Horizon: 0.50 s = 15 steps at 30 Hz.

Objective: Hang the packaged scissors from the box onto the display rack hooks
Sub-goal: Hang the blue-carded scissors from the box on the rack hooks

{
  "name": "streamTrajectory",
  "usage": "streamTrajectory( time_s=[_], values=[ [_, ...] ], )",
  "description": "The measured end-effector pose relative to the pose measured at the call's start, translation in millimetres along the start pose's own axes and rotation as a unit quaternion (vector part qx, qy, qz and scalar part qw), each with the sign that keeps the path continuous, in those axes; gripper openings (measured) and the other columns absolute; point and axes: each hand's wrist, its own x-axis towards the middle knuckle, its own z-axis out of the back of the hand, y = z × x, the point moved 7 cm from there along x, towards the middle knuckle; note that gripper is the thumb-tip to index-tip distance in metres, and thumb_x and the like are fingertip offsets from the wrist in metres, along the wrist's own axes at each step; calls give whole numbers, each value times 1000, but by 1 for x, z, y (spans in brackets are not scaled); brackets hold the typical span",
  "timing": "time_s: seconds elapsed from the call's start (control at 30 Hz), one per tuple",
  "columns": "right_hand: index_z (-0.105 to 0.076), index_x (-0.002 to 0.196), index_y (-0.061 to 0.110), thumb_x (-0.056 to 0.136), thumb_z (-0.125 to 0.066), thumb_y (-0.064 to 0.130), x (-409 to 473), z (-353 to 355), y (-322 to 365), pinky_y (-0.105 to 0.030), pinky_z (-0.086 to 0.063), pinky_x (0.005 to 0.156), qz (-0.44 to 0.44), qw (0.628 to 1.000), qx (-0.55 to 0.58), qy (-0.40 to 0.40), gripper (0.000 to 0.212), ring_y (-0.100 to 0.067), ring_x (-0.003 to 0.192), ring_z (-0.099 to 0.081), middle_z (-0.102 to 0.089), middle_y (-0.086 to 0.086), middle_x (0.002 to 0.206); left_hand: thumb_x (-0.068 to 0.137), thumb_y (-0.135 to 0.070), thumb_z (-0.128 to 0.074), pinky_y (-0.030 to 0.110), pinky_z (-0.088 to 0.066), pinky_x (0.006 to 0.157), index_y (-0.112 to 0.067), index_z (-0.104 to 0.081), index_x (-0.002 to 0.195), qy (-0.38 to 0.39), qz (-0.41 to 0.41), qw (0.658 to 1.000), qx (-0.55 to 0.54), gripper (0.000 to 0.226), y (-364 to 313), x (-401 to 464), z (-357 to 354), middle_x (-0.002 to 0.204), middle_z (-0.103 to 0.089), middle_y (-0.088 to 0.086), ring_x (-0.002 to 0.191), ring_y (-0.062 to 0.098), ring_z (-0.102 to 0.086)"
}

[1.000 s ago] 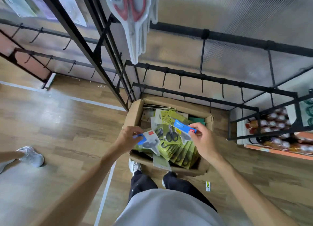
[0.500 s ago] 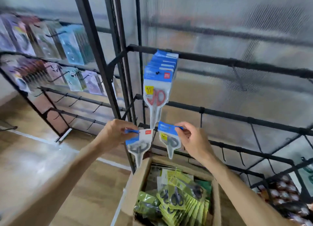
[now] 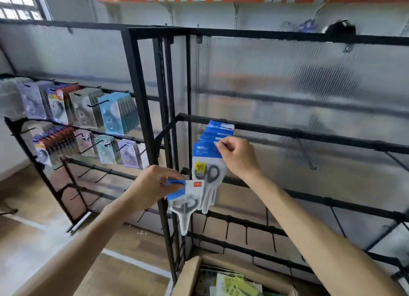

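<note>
Packaged scissors (image 3: 208, 160) at frame centre go onto the hook, pinched by the right hand (image 3: 238, 157); several already hang there. The left hand (image 3: 152, 185) grips another pack (image 3: 184, 201) — the box (image 3: 188, 278), lower centre, holds more.

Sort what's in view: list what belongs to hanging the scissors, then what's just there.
Job:
left hand holding a scissors pack
right hand at the hung scissors packs
hook rail
cardboard box

Just there:
correction tape packs on the left rack
orange shelf
</note>
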Motion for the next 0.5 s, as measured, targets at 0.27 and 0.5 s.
streamTrajectory(
  time_s=[0.27,0.5],
  values=[
    [-75,93,14,96,-63,26,-4,5,7,-16,-51,69,41,997,-47,-50,17,-5,76,-67,-75,7,86,81,-7,-80,4,-40,59,-18,-80,94,-3,-8,1000,-3,17,-11,14,3,71,-60,-45,60,-8,-58],
    [-69,92,15,99,-61,25,-9,0,7,-11,-43,56,73,990,-103,-64,14,-5,67,-62,-70,6,79,82,-10,-79,7,-47,67,-19,-79,97,-4,-18,1000,-17,18,-22,24,0,74,-63,-40,73,-9,-63]
  ],
)
